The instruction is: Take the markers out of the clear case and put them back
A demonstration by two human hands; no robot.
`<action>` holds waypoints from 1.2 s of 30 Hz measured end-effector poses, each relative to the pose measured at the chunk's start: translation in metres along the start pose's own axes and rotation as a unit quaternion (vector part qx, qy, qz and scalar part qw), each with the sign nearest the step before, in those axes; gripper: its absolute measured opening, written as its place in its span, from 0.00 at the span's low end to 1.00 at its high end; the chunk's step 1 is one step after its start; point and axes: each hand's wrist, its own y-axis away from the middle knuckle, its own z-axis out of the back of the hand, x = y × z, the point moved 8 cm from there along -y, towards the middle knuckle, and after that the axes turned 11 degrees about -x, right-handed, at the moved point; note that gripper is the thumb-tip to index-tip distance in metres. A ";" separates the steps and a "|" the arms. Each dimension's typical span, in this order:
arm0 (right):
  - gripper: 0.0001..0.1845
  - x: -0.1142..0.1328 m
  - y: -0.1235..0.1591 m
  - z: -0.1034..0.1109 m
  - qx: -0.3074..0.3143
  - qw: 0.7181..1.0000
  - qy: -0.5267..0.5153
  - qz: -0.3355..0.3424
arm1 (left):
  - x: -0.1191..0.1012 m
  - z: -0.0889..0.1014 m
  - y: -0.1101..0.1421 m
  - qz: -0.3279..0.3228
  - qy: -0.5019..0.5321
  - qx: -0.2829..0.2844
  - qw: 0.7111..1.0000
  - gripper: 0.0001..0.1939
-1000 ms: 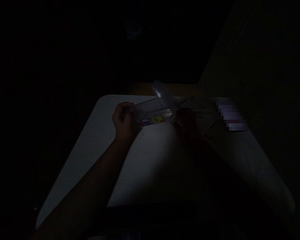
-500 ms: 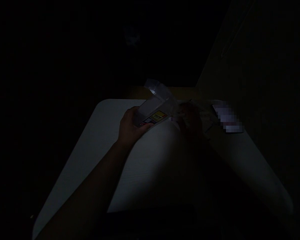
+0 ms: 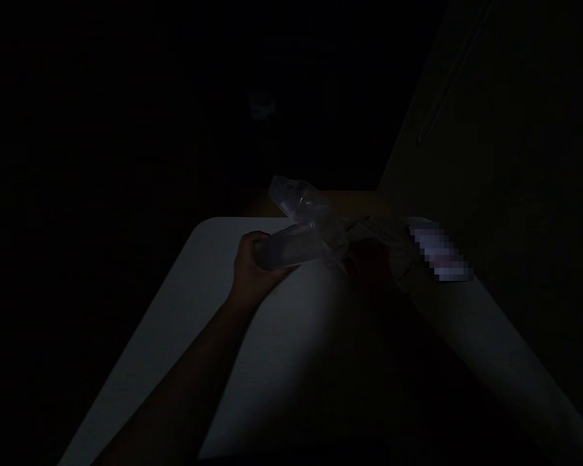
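A clear plastic case (image 3: pixel 291 247) lies tilted above the far part of the table, its see-through lid (image 3: pixel 301 199) swung up. My left hand (image 3: pixel 255 272) is wrapped round the case's left end, thumb along the near side. In deep shadow at the right end of the case is my right hand (image 3: pixel 372 262); its fingers are too dark to make out, and I cannot tell whether it grips the case. Just beyond and right of that hand, some thin, pale, dark-edged pieces (image 3: pixel 376 228) lie on the table, too dim to name.
The white table (image 3: pixel 175 310) has rounded corners, and my right arm's side of it is in heavy shadow. A phone-like flat object with a blurred-out surface (image 3: pixel 440 252) lies near the right edge. A wall (image 3: pixel 490 162) rises on the right; the surroundings are almost black.
The case has turned in my left hand, so its yellow and black label no longer shows. My right hand stays at its right end. The whole view has shifted slightly down.
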 end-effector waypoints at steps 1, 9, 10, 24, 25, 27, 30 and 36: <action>0.13 0.001 0.000 0.000 0.005 1.000 0.015 0.005 | 0.001 -0.003 0.001 0.003 0.006 0.016 1.000 0.38; 0.14 0.003 0.002 -0.008 -0.004 0.996 0.044 0.083 | 0.002 0.001 0.000 -0.033 -0.024 0.003 0.999 0.39; 0.15 -0.001 0.001 -0.004 -0.017 0.996 0.036 0.077 | 0.003 0.001 -0.001 -0.031 -0.028 0.003 0.999 0.39; 0.22 -0.056 0.041 0.113 -0.380 0.881 -0.059 -0.274 | -0.015 0.008 -0.008 -0.116 -0.076 -0.007 0.990 0.32; 0.22 -0.059 0.044 0.112 -0.381 0.876 -0.063 -0.288 | -0.017 0.009 -0.008 -0.121 -0.076 -0.008 0.990 0.31; 0.21 -0.064 0.050 0.112 -0.401 0.857 -0.079 -0.313 | -0.019 0.006 -0.008 -0.140 -0.075 0.007 0.987 0.30; 0.22 -0.065 0.056 0.117 -0.438 0.827 -0.097 -0.339 | -0.017 0.003 -0.006 -0.158 -0.092 0.032 0.983 0.29; 0.20 -0.047 0.049 0.120 -0.431 0.838 -0.079 -0.325 | -0.017 0.003 -0.006 -0.176 -0.094 0.030 0.979 0.29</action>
